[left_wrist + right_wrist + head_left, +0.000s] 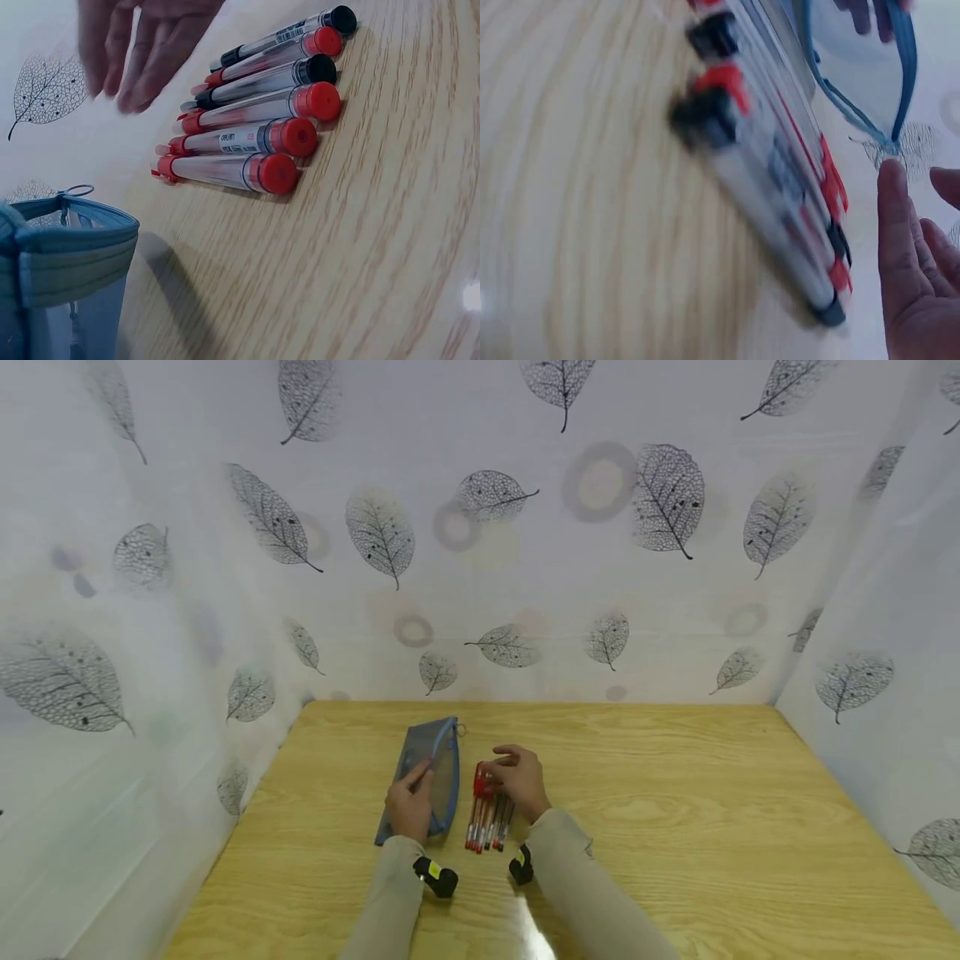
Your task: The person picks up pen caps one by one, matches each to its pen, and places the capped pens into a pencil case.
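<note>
A grey see-through zip pencil pouch [422,745] with blue edging is held by my left hand [409,806], its fingers at the opening. In the left wrist view the pouch's blue rim [79,247] stands parted. Just right of it several clear-barrelled pens [487,825] with red or black ends lie side by side in a row. My right hand [523,781] hovers over their far ends. In the right wrist view that hand [922,277] has its fingers extended and nothing between them.
The wood-grain table [675,810] reaches out to both sides. A white curtain with leaf prints [667,497] hangs behind it and along the sides. Black wrist cameras [437,877] sit on both sleeves.
</note>
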Available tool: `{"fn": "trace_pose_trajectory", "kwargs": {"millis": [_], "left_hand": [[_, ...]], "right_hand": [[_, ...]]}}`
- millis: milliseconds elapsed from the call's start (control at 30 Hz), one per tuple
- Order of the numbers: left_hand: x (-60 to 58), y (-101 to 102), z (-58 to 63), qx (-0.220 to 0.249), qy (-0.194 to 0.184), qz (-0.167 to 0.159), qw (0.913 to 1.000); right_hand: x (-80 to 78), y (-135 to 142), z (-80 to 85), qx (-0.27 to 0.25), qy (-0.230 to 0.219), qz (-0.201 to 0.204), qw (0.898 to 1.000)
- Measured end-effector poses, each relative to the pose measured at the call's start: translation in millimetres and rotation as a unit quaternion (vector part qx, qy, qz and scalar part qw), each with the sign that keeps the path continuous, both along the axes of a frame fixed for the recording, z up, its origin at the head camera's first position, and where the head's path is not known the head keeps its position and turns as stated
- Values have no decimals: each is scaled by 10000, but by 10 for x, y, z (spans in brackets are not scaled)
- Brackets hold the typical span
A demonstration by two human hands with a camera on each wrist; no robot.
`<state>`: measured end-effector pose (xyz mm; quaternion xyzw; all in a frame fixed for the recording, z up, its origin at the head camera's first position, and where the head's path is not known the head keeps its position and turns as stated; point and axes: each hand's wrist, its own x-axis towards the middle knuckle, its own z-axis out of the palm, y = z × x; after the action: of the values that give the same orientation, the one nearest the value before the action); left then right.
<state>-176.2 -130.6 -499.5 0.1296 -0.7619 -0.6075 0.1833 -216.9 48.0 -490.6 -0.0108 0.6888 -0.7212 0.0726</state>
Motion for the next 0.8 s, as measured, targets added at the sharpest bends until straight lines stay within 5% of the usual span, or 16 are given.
{"fn": "trace_pose_trajectory", "kwargs": {"millis": [800], "left_hand": [[0,1,-18,141,-269,46,9995]], "right_hand": [[197,359,-125,803,-594,-1400,9851]]}}
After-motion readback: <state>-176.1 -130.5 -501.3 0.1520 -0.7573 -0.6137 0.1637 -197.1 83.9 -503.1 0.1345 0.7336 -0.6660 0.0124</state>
